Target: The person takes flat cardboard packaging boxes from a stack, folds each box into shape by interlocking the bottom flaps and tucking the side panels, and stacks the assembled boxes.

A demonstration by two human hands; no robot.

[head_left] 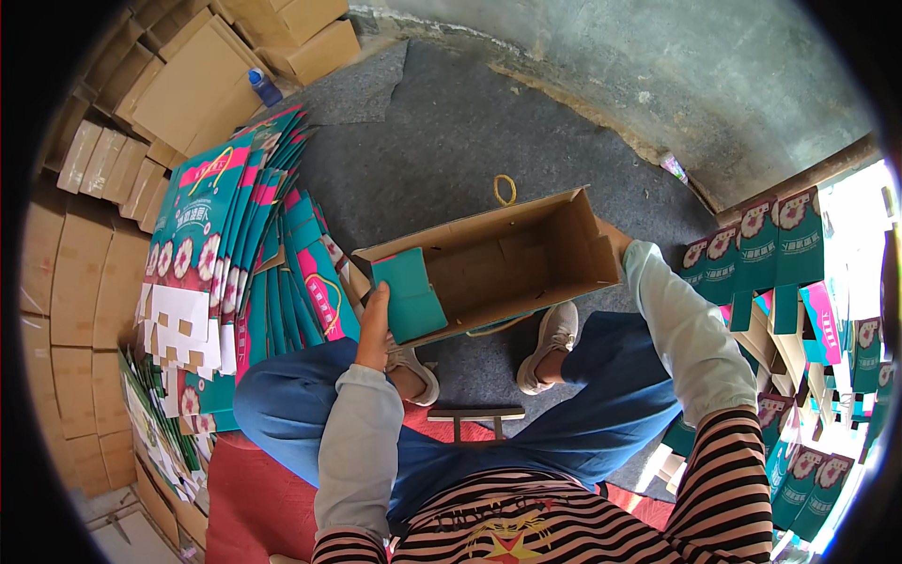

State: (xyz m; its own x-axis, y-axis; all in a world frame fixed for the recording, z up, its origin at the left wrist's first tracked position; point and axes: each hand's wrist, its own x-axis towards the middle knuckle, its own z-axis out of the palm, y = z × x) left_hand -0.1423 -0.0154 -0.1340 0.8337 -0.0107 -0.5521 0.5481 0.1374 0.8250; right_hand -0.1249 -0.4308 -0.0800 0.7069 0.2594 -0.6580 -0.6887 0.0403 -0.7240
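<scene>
Between my knees I hold a cardboard gift box (507, 268), its open side facing up and its bare brown inside showing. A teal flap (407, 296) is folded over at the box's left end. My left hand (374, 324) grips that end, with the thumb up against the flap. At the opposite end my right hand (615, 242) is closed on the box wall, its fingers mostly hidden behind the cardboard. A yellow cord handle (505, 191) sticks out past the far long side, and another cord shows along the near side.
Flat teal and pink printed cartons (202, 216) lean in a stack on my left. Brown cardboard boxes (80, 282) are piled behind them. Folded printed boxes (780, 244) stand in stacks on my right. A blue bottle (265, 87) sits near the far boxes, and a concrete wall (695, 85) curves beyond.
</scene>
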